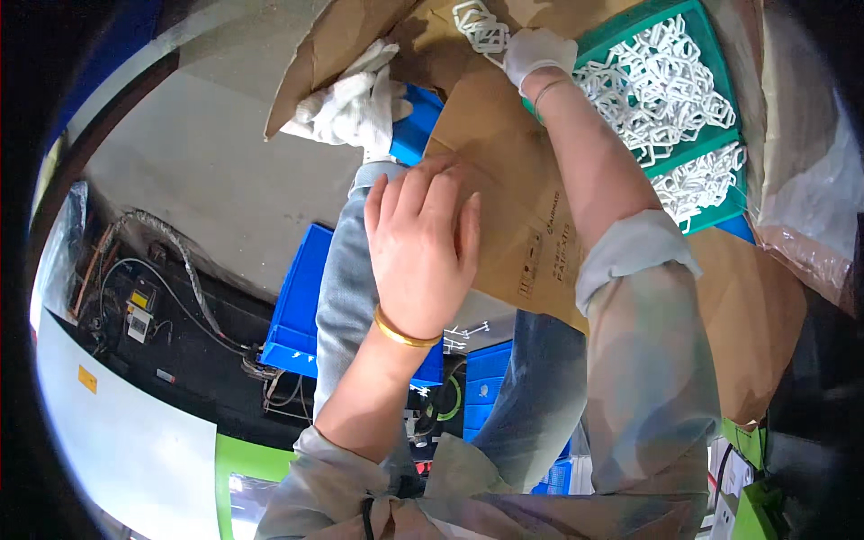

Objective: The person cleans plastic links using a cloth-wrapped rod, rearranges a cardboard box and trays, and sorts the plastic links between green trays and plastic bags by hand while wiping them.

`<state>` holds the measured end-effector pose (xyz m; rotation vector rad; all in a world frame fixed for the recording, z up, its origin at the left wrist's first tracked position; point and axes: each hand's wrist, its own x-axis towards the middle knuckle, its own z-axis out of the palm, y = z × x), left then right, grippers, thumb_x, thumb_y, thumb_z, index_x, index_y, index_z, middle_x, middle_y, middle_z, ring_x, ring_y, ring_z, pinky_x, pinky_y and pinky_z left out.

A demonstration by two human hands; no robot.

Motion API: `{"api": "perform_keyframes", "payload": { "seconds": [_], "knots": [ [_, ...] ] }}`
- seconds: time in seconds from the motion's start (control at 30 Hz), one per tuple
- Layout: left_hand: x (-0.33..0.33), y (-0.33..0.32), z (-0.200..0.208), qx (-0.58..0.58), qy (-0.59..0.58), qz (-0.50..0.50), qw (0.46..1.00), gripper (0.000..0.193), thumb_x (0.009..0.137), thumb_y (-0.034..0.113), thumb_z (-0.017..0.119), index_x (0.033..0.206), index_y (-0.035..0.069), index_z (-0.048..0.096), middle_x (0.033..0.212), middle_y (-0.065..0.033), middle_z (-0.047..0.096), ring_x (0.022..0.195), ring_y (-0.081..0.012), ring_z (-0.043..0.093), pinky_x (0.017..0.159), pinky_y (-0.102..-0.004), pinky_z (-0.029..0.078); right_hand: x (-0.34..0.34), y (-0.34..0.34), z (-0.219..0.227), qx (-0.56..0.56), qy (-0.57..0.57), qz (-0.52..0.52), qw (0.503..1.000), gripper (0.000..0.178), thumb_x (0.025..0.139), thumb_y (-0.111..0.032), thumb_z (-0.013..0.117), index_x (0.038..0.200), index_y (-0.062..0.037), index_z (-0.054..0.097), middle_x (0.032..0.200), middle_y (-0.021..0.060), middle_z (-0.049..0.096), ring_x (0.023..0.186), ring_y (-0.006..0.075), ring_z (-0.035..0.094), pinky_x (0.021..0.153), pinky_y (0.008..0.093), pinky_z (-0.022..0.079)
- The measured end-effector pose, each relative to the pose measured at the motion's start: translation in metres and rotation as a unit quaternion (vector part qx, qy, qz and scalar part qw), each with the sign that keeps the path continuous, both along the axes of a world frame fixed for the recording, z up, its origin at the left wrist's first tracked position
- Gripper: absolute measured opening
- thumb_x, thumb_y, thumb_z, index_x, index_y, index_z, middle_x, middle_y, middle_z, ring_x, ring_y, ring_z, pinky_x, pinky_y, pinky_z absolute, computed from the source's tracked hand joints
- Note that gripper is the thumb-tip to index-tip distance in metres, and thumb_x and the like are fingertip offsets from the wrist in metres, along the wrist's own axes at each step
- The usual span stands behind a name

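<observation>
My left hand (pixel 423 236) is bare, with a gold bracelet at its wrist. Its back faces up, the fingers stretched out a little apart over the brown cardboard (pixel 495 171); whether they touch it I cannot tell. At the top, my right hand (pixel 542 56) wears a white glove and is closed on several white plastic links (pixel 481 31), which stick out to its left. Just right of it, a green tray (pixel 736 108) with two compartments holds many more such links.
A white knitted glove (pixel 351 108) shows at a light denim cuff beside a blue object (pixel 417 121); whether a hand fills it I cannot tell. Below lie a blue bin (pixel 301 288) and cables (pixel 171 238). Clear plastic sheeting (pixel 810 180) hangs at the right.
</observation>
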<state>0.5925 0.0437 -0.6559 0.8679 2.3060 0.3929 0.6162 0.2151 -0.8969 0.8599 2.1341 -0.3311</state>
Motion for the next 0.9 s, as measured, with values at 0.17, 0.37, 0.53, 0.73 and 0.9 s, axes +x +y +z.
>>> {"api": "perform_keyframes", "payload": {
  "seconds": [0.17, 0.37, 0.53, 0.73, 0.9],
  "knots": [
    [0.006, 0.003, -0.002, -0.028, -0.007, -0.014, 0.999, 0.022, 0.087, 0.016, 0.065, 0.107, 0.008, 0.063, 0.116, -0.0080, 0.063, 0.106, -0.0295, 0.058, 0.104, -0.0504, 0.037, 0.001, 0.018, 0.013, -0.037, 0.013, 0.045, 0.998, 0.026, 0.092, -0.024, 0.056, 0.111, -0.0207, 0.073, 0.111, 0.0028, 0.073, 0.105, 0.0273, 0.069, 0.087, 0.0464, 0.051],
    [0.003, 0.005, -0.005, -0.038, -0.015, -0.013, 0.999, 0.023, 0.088, 0.018, 0.065, 0.110, 0.010, 0.064, 0.117, -0.0073, 0.062, 0.108, -0.0287, 0.058, 0.105, -0.0508, 0.037, -0.020, -0.012, 0.025, -0.097, 0.248, -0.177, 0.948, 0.027, 0.086, -0.018, 0.062, 0.110, -0.0068, 0.058, 0.114, 0.0188, 0.059, 0.099, 0.0362, 0.060, 0.089, 0.0445, 0.050],
    [0.001, 0.009, -0.006, -0.047, -0.032, -0.010, 0.998, 0.023, 0.088, 0.017, 0.065, 0.109, 0.009, 0.064, 0.116, -0.0077, 0.062, 0.109, -0.0283, 0.058, 0.105, -0.0509, 0.036, -0.026, -0.033, -0.034, 0.093, 0.142, -0.065, 0.983, 0.021, 0.096, -0.027, 0.058, 0.111, -0.0124, 0.058, 0.113, 0.0107, 0.060, 0.101, 0.0280, 0.059, 0.087, 0.0407, 0.051],
    [0.003, 0.011, -0.008, -0.041, -0.037, -0.013, 0.998, 0.021, 0.087, 0.018, 0.066, 0.106, 0.009, 0.064, 0.115, -0.0084, 0.063, 0.107, -0.0287, 0.058, 0.105, -0.0511, 0.037, -0.014, -0.053, -0.059, 0.053, 0.282, -0.259, 0.922, 0.031, 0.082, -0.027, 0.068, 0.098, -0.0025, 0.062, 0.102, 0.0272, 0.060, 0.095, 0.0465, 0.063, 0.082, 0.0525, 0.052],
    [0.006, 0.007, -0.014, -0.050, -0.028, -0.011, 0.998, 0.020, 0.087, 0.018, 0.066, 0.103, 0.007, 0.063, 0.112, -0.0088, 0.063, 0.104, -0.0290, 0.059, 0.104, -0.0513, 0.037, 0.010, -0.040, -0.026, -0.045, 0.327, -0.234, 0.915, 0.027, 0.084, -0.025, 0.067, 0.096, -0.0018, 0.061, 0.102, 0.0221, 0.061, 0.093, 0.0386, 0.063, 0.082, 0.0468, 0.051]
  ]
}}
